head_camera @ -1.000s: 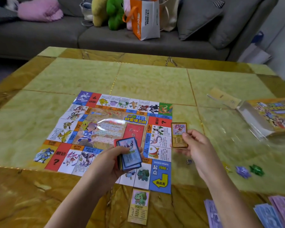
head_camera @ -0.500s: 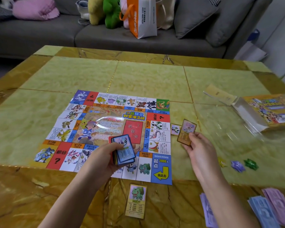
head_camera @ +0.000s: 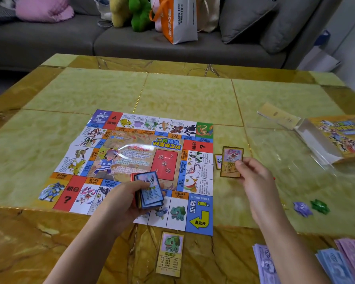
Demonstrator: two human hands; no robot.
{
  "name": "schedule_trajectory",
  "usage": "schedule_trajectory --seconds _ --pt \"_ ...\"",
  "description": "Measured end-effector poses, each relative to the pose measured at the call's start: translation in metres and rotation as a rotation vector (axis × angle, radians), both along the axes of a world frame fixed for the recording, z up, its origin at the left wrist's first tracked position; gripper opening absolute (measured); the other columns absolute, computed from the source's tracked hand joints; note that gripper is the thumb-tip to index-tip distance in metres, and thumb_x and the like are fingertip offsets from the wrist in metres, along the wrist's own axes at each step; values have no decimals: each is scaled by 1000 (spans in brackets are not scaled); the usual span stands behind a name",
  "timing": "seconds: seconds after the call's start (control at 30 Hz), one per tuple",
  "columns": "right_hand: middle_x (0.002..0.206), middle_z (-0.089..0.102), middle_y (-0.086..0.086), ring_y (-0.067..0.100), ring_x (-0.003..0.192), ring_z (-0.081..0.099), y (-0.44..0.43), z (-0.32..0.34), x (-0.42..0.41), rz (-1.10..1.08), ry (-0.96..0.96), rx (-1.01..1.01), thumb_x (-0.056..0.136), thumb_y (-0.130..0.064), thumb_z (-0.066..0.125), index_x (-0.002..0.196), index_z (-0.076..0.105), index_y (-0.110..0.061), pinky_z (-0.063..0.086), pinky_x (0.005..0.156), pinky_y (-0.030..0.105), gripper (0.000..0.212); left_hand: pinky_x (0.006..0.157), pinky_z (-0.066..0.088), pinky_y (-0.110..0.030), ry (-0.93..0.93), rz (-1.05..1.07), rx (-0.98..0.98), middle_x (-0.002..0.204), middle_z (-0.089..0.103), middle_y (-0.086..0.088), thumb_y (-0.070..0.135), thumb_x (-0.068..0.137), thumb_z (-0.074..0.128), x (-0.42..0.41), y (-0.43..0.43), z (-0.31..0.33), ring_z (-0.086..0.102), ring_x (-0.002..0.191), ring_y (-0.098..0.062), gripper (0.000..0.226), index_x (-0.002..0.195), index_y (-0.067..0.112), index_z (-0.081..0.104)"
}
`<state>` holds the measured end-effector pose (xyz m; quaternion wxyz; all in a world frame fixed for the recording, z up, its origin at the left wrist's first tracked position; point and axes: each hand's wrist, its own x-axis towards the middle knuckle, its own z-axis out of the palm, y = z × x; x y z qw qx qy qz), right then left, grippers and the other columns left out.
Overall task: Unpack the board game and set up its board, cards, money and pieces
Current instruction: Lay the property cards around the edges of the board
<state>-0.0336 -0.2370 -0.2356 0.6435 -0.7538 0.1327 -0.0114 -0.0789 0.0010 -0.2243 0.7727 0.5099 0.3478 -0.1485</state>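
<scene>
The colourful game board (head_camera: 135,152) lies flat on the yellow marble table (head_camera: 189,95). My left hand (head_camera: 123,199) grips a stack of cards (head_camera: 150,191) over the board's near edge, a blue-framed card on top. My right hand (head_camera: 254,179) pinches a single brown-framed card (head_camera: 232,160) just off the board's right edge, above another card (head_camera: 218,160) lying on the table there. A third brown card (head_camera: 170,254) with a green creature lies on the table below the board.
Purple and green game pieces (head_camera: 310,207) sit at the right. Stacks of paper money (head_camera: 332,263) lie at the bottom right corner. The game box with its clear wrapper (head_camera: 324,136) and a yellow leaflet (head_camera: 279,116) are at the far right. A grey sofa (head_camera: 49,42) stands behind the table.
My right hand has carried the brown card rightwards, off the board to its right edge, where another card lies. My left hand keeps the stack almost still.
</scene>
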Motion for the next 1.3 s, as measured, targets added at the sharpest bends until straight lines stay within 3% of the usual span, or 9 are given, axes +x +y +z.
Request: schedule_trajectory --seconds 0.13,0.2,0.3,0.43,0.6,0.83,1.0,1.1,1.3 --pt "80 70 5 18 71 59 -2 11 3 77 -9 -140 94 -15 55 84 66 -14 49 66 36 15 76 58 -44 -66 20 -47 100 69 -28 2 93 47 -1 -1 3 70 87 -37 21 112 -5 52" --pt "77 71 5 16 65 59 4 20 -2 135 27 31 90 -12 60 87 69 -10 50 54 25 10 71 60 -42 -125 34 -61 100 70 -26 1 92 49 -2 -3 5 71 88 -35 19 110 -3 52" --pt "82 74 10 14 65 67 16 34 -16 255 103 344 79 -13 65 92 71 -1 54 53 18 19 67 61 -37 -188 -2 -47 98 71 -23 3 87 55 -7 -11 12 71 86 -33 13 99 -1 53" --pt "76 72 10 17 67 68 29 39 -30 300 112 482 73 -10 66 86 70 1 57 55 22 17 70 59 -37 -270 -98 -11 91 73 -18 14 65 64 -16 -23 18 72 82 -29 41 101 -2 56" --pt "85 69 22 22 70 69 38 32 -34 300 134 312 78 -7 70 85 64 2 55 53 23 13 67 60 -31 -329 -161 -24 91 74 -14 9 68 74 -18 -28 21 72 81 -25 35 98 2 59" --pt "75 69 12 23 64 70 41 32 -36 407 108 161 78 -20 71 81 63 -4 53 52 24 18 62 59 -31 -343 -171 22 92 73 -19 -1 66 78 -15 -26 17 72 79 -31 33 94 1 61" --pt "75 70 -14 -3 70 64 16 25 -5 396 -141 -386 85 -22 67 83 71 -27 45 63 8 7 59 58 -28 -319 -139 49 91 74 -16 4 62 69 -12 -24 14 72 78 -29 36 97 1 60" --pt "92 70 -13 -9 72 55 -5 18 27 353 -219 -678 82 -15 72 88 75 -26 35 65 4 13 59 59 -30 -282 -116 88 89 74 -15 7 60 68 -9 -21 9 72 75 -28 35 94 3 61" --pt "135 54 -10 16 126 40 -20 2 66 512 -127 -958 79 -25 74 109 71 -28 24 94 20 30 47 54 -21 -259 4 111 74 74 -9 1 68 64 -2 -14 4 71 60 -19 18 85 4 62"
